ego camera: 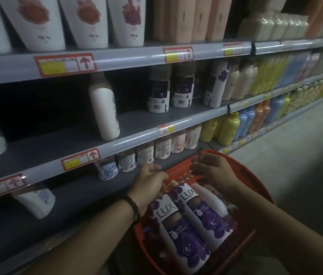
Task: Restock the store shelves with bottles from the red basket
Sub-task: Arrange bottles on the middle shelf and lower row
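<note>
Since the Lux bottles [184,221] lie packed side by side in the red basket [263,187], they look full, stiff, glossy, probably slippery: grip round the body. Left hand [148,179] loosely spread by their caps, right hand [214,169] relaxed above, both empty; shelf [137,124] beyond.

Glossy plastic bottles [184,233] (printed labels); perforated plastic basket [259,187]; matt metal shelves [137,124].
</note>
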